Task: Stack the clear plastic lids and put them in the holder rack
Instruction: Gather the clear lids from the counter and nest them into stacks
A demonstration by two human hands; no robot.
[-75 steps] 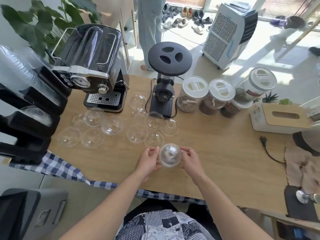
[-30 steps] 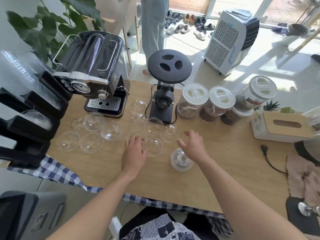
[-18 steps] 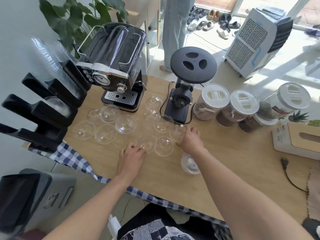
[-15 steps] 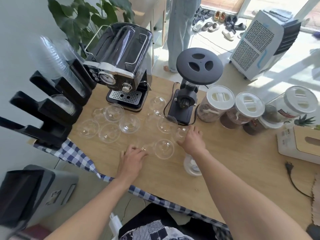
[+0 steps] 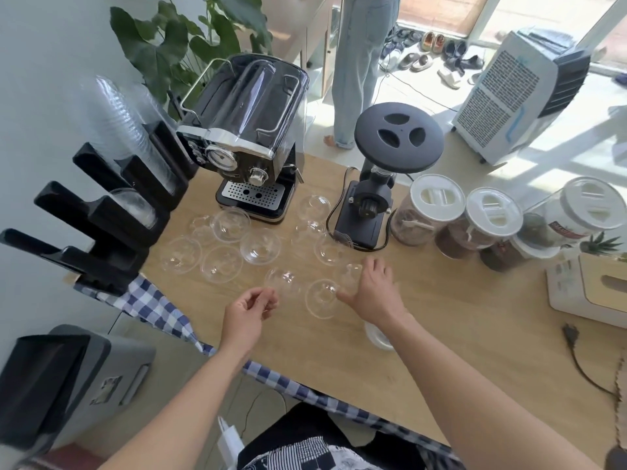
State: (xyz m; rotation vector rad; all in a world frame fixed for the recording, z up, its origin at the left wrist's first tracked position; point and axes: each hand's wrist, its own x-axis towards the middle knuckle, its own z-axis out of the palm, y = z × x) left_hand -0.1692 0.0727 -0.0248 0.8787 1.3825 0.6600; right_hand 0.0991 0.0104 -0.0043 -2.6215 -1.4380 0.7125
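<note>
Several clear dome lids lie loose on the wooden table in front of the machines. My left hand pinches the near rim of one clear lid. My right hand is spread over a blurred lid that sits between thumb and forefinger. Its thumb touches the rim of another lid. A small stack of lids stands on the table, half hidden under my right forearm. The black holder rack stands at the left edge with a lid in one slot.
An espresso machine and a grinder stand behind the lids. Three jars and a tissue box are at the right. A power cord lies near the right edge. Clear cups stick out of the rack. A person stands beyond the table.
I set the stacked lids down on the table and both hands reached out to loose lids. The left hand has since drawn one lid toward me; the view swung left.
</note>
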